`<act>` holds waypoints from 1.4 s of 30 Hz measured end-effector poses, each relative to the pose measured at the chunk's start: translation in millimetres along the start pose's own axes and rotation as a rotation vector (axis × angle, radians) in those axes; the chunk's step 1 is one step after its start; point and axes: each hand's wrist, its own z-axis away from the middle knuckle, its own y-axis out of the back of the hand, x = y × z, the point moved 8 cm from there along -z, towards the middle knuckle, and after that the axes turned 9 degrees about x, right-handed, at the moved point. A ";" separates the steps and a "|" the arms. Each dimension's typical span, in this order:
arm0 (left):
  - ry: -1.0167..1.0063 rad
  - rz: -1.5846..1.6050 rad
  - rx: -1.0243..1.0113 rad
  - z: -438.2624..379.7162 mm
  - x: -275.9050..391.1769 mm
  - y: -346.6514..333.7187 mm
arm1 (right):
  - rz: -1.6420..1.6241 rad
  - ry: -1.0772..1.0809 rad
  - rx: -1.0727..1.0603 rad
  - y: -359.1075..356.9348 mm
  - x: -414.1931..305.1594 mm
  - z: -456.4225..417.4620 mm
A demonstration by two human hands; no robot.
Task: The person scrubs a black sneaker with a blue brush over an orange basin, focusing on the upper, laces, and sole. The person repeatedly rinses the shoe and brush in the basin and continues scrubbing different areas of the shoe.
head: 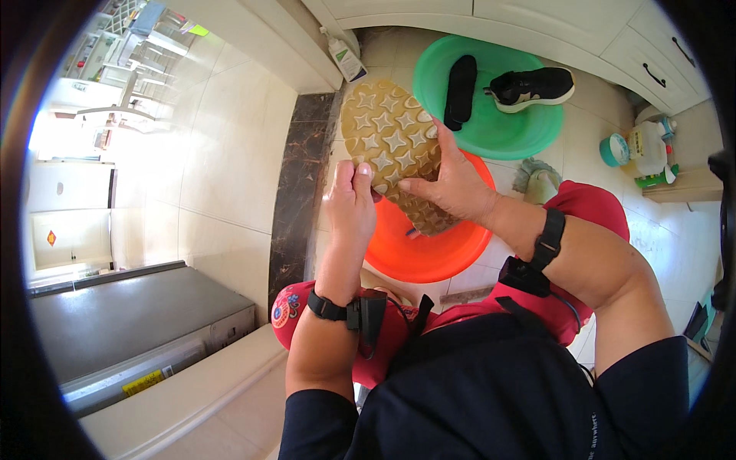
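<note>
A shoe's tan rubber outsole (391, 132), with star-shaped tread, faces up at me; whatever is under it is hidden. My left hand (352, 201) pinches its left edge between thumb and fingers. On the opposite edge, my right hand (463, 181) grips with the thumb lying across the tread. Directly below is an orange plastic basin (431, 267), partly covered by the sole. A small item with red, white and blue parts (413, 233) shows beside the sole's lower end; I cannot tell what it is.
Beyond sits a green basin (489, 135) holding a black insole (462, 86) and, at its right rim, a black sneaker (532, 87). A white bottle (345, 57) stands by the doorway. Cleaning containers (644, 146) are at right. A dark stone threshold (299, 184) runs along the left.
</note>
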 end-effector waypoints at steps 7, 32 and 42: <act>-0.008 0.011 -0.034 7.1 -0.3 -5.0 | 0.033 0.028 0.036 4.4 -3.7 -2.8; -0.319 -0.085 0.099 37.8 13.9 -8.6 | 0.595 0.302 0.078 16.4 -15.2 12.9; -0.092 0.329 -0.077 30.2 21.7 -35.7 | 0.570 0.138 0.143 53.9 -8.6 9.4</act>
